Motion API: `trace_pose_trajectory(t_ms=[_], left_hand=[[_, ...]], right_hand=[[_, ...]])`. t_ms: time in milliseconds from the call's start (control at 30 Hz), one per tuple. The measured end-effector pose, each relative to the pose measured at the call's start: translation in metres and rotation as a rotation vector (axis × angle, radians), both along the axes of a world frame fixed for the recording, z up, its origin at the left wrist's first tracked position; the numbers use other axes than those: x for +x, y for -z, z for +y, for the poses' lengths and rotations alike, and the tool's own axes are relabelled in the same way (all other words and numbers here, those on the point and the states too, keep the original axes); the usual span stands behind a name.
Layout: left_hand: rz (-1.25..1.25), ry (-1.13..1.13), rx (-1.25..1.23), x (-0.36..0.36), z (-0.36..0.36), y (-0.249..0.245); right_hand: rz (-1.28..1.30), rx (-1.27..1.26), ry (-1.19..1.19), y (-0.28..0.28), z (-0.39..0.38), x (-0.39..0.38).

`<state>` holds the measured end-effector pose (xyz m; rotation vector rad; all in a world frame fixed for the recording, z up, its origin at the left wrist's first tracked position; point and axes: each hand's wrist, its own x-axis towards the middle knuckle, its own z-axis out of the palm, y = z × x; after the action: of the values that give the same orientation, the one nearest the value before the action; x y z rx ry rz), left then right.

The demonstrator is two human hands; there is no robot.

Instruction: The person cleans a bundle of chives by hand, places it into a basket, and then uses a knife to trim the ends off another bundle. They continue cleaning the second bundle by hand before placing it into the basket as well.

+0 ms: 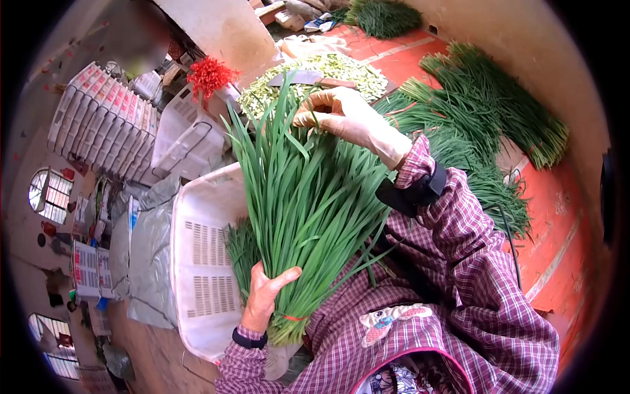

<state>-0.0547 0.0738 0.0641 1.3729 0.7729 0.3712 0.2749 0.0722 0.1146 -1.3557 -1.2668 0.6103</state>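
A large bunch of garlic chives (308, 203) fans out in front of me, with a red tie (292, 318) round its stem end. My left hand (266, 292), bare, grips the bunch just above the tie, thumb across the front. Up at the leaf tips, my right hand (348, 121) wears a pale glove. Its thumb and forefinger are pinched together on what looks like a chive leaf. Behind that hand lies a knife (298, 77) on a heap of pale cut stem pieces (357, 69). More chives (241, 253) show in the white basket (207, 243) under the bunch.
Several chive bundles (485, 92) lie on the red surface (558, 203) at right, by the wall. A cluster of red ties (210, 75) sits above a white crate (190, 134). Stacked crates (105, 121) stand at left, with grey plastic sheeting (154, 256) beside the basket.
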Motion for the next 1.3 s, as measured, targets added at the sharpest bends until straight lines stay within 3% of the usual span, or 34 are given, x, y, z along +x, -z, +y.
trace_pose_trajectory(t_ms=[33,133,233,267,333,400,433,500,533,600,633,700,800,867,933,967,1000,1067,1133,1200,1267,1300], left_hand=[[0.000,0.002,0.003,-0.001,0.000,0.001],[-0.016,-0.022,-0.031,0.001,-0.003,-0.003],[-0.025,-0.056,-0.046,-0.002,-0.002,-0.003],[-0.045,-0.089,-0.068,-0.002,-0.002,-0.004],[-0.038,-0.114,-0.105,-0.004,0.011,-0.003],[-0.072,-0.171,-0.199,-0.003,0.023,-0.013],[-0.074,-0.190,-0.208,-0.004,0.029,-0.018],[-0.110,-0.005,0.123,-0.026,0.069,0.022],[-0.197,0.002,0.047,-0.022,0.074,0.020],[-0.428,-0.121,-0.395,-0.013,0.086,0.016],[-0.429,-0.133,-0.392,-0.002,0.088,0.007],[-0.402,-0.283,-0.625,0.015,0.087,-0.011],[-0.470,-0.164,-0.571,0.012,0.087,-0.015],[-0.439,-0.168,-0.648,0.027,0.066,-0.049],[-0.337,-0.308,-0.155,0.031,0.038,-0.075],[-0.513,-0.057,-0.622,0.027,0.073,-0.056],[-0.414,-0.265,-0.310,0.033,0.033,-0.097],[-0.449,0.029,-0.723,0.021,0.048,-0.105],[-0.687,0.344,-0.272,0.002,0.104,-0.057],[-0.391,0.369,-0.251,0.015,0.096,-0.088],[-0.386,0.347,-0.248,0.013,0.096,-0.105],[-0.402,0.297,-0.195,0.015,0.089,-0.118]], right_hand=[[0.075,0.022,0.027,0.003,0.001,-0.008],[-0.348,0.227,0.442,-0.002,0.003,-0.008],[-0.239,0.358,0.595,-0.005,0.005,0.025],[-0.208,0.447,0.583,0.003,0.006,0.040],[-0.460,0.476,0.505,0.001,-0.010,0.050],[-0.667,0.273,0.441,-0.012,-0.038,0.030],[-0.742,0.339,0.406,-0.024,-0.051,0.010],[-0.799,0.437,0.312,-0.019,-0.055,-0.009],[-0.781,0.464,0.254,-0.007,-0.052,-0.015],[-0.836,0.352,0.091,0.004,-0.055,-0.041],[-0.886,0.327,0.022,0.007,-0.055,-0.054],[-0.984,0.286,-0.108,0.013,-0.053,-0.075],[-1.092,0.264,-0.239,0.018,-0.046,-0.098],[-1.142,0.314,-0.272,0.015,-0.036,-0.108],[-1.113,0.398,-0.272,0.011,-0.024,-0.113],[-1.070,0.431,-0.301,0.006,-0.019,-0.111],[-1.031,0.467,-0.330,-0.002,-0.015,-0.109],[-1.007,0.485,-0.200,-0.028,-0.017,-0.104],[-0.790,0.477,-0.094,-0.053,-0.015,-0.098],[-0.342,0.648,-0.128,-0.050,0.002,-0.094],[0.121,0.170,-0.218,-0.080,-0.016,-0.091],[0.188,0.221,-0.167,-0.080,-0.016,-0.087]])
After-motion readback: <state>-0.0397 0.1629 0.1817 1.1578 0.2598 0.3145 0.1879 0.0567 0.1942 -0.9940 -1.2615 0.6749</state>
